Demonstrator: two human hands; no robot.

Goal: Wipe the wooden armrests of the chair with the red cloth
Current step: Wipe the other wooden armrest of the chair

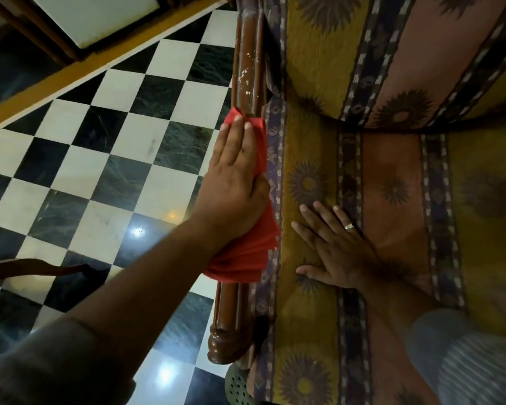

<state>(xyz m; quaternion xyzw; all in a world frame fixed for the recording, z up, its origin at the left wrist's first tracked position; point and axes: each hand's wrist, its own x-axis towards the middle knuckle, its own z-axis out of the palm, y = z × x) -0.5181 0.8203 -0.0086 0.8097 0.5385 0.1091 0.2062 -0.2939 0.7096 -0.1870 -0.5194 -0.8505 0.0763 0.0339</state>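
A dark brown wooden armrest runs up the middle of the view, along the left side of the chair. Its far part shows white specks and its rounded near end is bare. My left hand lies flat on the red cloth and presses it onto the middle of the armrest. The cloth wraps over the rail and hangs down on the near side of my wrist. My right hand, with a ring on one finger, rests flat and spread on the patterned seat cushion, holding nothing.
The chair's backrest cushion fills the upper right. A black-and-white checkered tile floor lies to the left, bordered by a yellow-brown skirting and furniture at the top left. A curved dark wooden piece shows at the left edge. A perforated sandal sits below the armrest end.
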